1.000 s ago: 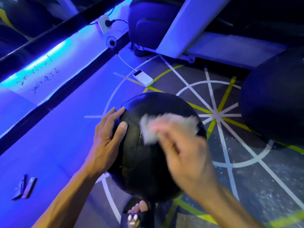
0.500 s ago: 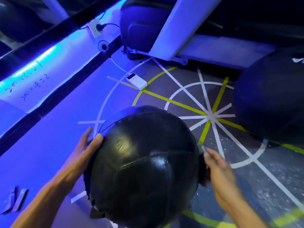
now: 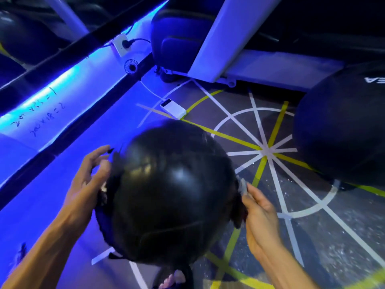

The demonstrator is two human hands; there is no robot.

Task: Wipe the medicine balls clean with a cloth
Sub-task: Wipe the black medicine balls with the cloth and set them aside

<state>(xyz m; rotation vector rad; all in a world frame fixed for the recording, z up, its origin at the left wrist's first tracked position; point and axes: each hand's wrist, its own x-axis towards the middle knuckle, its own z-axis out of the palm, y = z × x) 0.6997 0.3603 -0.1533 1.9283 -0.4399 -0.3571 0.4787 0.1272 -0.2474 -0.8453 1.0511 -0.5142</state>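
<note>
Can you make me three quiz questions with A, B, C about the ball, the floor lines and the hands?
1. Where is the cloth?
A. right hand
B. on the floor
C. on the power bank

2. What colours are the floor lines?
A. red, blue
B. white, yellow
C. green only

3. What is the left hand doing?
A. resting against the ball
B. holding a phone
C. pointing up

Answers: 1 A, the cloth sits in the right hand by the ball's right side. 2 B, the lines are white and yellow. 3 A, its palm lies on the ball's left side.

"EA" on the far ball [image 3: 341, 130]
</note>
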